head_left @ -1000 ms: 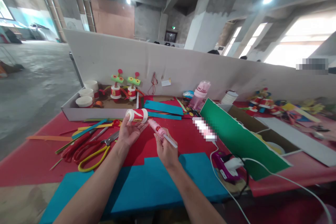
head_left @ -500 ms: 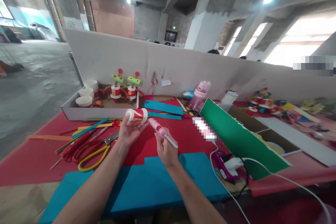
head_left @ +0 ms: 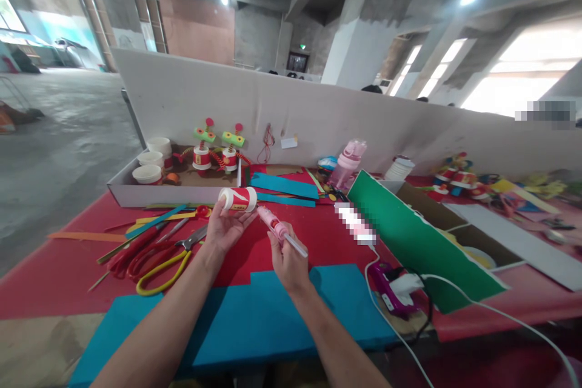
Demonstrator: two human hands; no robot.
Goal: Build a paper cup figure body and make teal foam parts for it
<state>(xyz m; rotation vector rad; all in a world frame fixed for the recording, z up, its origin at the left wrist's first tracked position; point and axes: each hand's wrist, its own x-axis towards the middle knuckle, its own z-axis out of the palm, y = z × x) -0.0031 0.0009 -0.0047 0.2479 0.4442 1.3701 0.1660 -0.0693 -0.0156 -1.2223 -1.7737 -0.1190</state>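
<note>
My left hand (head_left: 227, 229) grips a red and white paper cup (head_left: 238, 199) lying on its side in the air, its label facing me. The fingers support it from beneath and at its left end. In my right hand (head_left: 290, 257) is a pink glue gun (head_left: 271, 222), with a clear glue stick (head_left: 296, 245) sticking out of its back end. The gun's nozzle points up and left, close by the cup's lower right edge; whether it touches cannot be made out. Both hands are above the red tabletop (head_left: 313, 224).
Red-handled scissors (head_left: 157, 257) and yellow-handled cutters (head_left: 163, 276) lie left among paper strips. A white box (head_left: 136, 194) holds cups and two cup figures (head_left: 202, 157). A green-sided box (head_left: 418, 236), a purple power strip (head_left: 393, 294) with cables and a pink bottle (head_left: 346, 163) stand right.
The view has shifted very slightly. Both hands, the cup and the glue gun keep practically the same positions.
</note>
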